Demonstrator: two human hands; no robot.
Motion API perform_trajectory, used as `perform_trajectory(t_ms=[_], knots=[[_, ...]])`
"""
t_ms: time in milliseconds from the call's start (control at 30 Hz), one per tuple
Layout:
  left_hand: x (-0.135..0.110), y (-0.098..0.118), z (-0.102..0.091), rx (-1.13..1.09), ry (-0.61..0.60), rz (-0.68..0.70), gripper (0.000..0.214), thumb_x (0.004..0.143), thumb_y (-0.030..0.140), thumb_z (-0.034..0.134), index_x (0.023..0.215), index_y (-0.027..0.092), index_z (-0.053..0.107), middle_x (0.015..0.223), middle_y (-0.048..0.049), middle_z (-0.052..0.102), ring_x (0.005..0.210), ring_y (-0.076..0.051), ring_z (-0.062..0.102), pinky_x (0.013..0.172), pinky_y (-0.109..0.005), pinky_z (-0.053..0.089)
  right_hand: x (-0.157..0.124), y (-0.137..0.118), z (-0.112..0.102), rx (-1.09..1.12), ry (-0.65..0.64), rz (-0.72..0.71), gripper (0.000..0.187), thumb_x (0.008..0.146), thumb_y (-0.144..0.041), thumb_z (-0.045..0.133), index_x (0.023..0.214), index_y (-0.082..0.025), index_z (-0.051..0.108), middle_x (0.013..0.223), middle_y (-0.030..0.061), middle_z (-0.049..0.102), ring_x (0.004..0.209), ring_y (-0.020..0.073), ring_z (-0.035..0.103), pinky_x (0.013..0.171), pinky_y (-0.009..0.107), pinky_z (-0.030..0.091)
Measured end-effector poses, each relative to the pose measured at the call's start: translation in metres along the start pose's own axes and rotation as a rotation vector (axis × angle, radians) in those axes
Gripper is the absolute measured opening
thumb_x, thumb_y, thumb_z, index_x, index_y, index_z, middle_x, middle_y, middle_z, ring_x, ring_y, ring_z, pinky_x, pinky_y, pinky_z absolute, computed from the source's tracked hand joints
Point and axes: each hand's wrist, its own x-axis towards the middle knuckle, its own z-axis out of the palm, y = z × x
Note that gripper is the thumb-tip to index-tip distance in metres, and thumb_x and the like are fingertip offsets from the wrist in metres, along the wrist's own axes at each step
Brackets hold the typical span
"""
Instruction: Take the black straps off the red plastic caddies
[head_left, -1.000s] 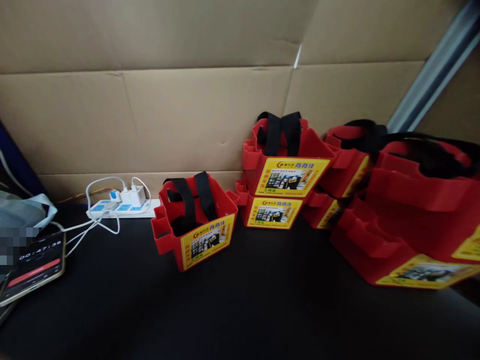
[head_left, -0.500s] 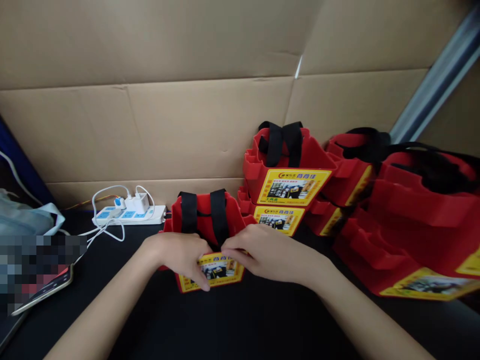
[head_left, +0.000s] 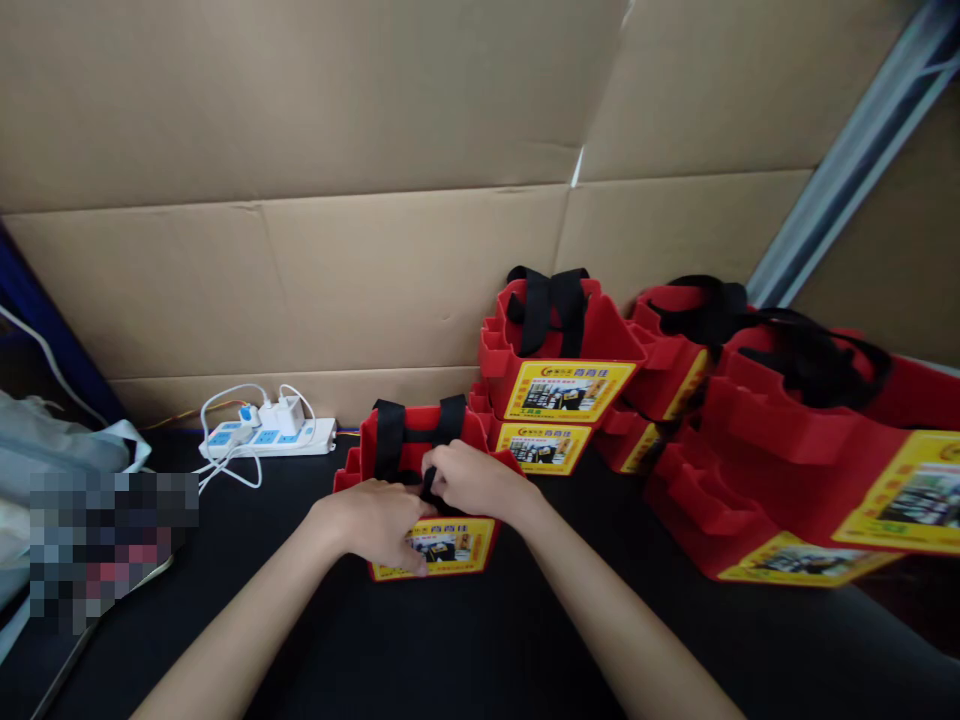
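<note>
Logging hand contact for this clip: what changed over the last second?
Both hands came in to the front red bin. The right hand then rose from its label to pinch the black strap; the left hand stays on the label. Stacked bins and power strip stayed put.

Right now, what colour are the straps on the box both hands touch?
Black straps on the red box, seen best in the head view.
</note>
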Motion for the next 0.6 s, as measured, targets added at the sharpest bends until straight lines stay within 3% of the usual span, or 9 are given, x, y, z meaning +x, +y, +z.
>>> perform_trajectory(t_ms=[100,233,333,400,500,533,600], knots=[[0.007,-0.004,0.0,-0.051,-0.103,0.013,0.049,0.067,0.05,0.057,0.105,0.019,0.06,0.096,-0.0101,0.066,0.083,-0.026,0.061,0.068,-0.033,0.046,-0.011,0.003,-0.023,0.505,0.096,-0.034,0.014,0.075,-0.015,0.049,0.086,-0.014,0.058,0.073,0.0044,0.065,0.056,0.0098,0.058,0.048,0.02,0.046],[0.009,-0.009,-0.002,-0.209,-0.157,0.106,0.051,0.066,0.058,0.056,0.099,0.02,0.062,0.09,-0.0058,0.066,0.077,-0.02,0.062,0.065,-0.027,0.045,-0.021,0.012,-0.051,1.343,0.445,-0.088,0.019,0.069,-0.02,0.063,0.087,-0.017,0.055,0.068,-0.0011,0.063,0.065,0.0094,0.061,0.045,0.014,0.046],[0.003,-0.008,-0.005,-0.245,-0.065,0.099,0.053,0.066,0.06,0.056,0.1,0.02,0.062,0.094,-0.0063,0.063,0.08,-0.019,0.06,0.069,-0.027,0.045,-0.02,0.022,-0.06,1.748,0.64,-0.055,0.016,0.067,-0.017,0.065,0.08,-0.018,0.055,0.069,-0.0039,0.063,0.063,0.0047,0.061,0.044,0.008,0.045],[0.0,-0.005,-0.008,-0.288,0.123,0.071,0.058,0.063,0.059,0.059,0.109,0.024,0.058,0.109,-0.0073,0.055,0.09,-0.02,0.057,0.075,-0.029,0.044,-0.018,0.023,-0.059,1.864,0.714,-0.02,0.008,0.07,-0.017,0.061,0.074,-0.018,0.055,0.072,-0.0031,0.064,0.07,0.0045,0.063,0.05,0.007,0.048],[0.004,0.001,-0.009,-0.419,0.47,-0.009,0.068,0.063,0.058,0.06,0.12,0.023,0.045,0.121,-0.0091,0.046,0.098,-0.02,0.053,0.079,-0.031,0.045,-0.016,0.012,-0.053,1.864,0.772,-0.053,0.005,0.073,-0.017,0.057,0.075,-0.02,0.053,0.087,-0.001,0.066,0.094,0.0078,0.06,0.071,0.013,0.052],[0.009,0.003,-0.008,-0.438,0.517,-0.047,0.07,0.063,0.058,0.06,0.12,0.02,0.043,0.119,-0.0104,0.049,0.097,-0.021,0.054,0.078,-0.032,0.045,-0.015,0.006,-0.051,1.844,0.767,-0.103,0.007,0.074,-0.017,0.056,0.079,-0.02,0.053,0.095,-0.0006,0.065,0.101,0.009,0.057,0.079,0.017,0.051],[0.02,0.007,-0.004,-0.403,0.474,-0.122,0.07,0.063,0.058,0.06,0.117,0.016,0.044,0.107,-0.012,0.056,0.092,-0.024,0.056,0.073,-0.034,0.046,-0.015,-0.007,-0.046,1.789,0.723,-0.234,0.011,0.077,-0.019,0.052,0.088,-0.021,0.051,0.111,0.0008,0.06,0.112,0.0107,0.051,0.09,0.024,0.047]])
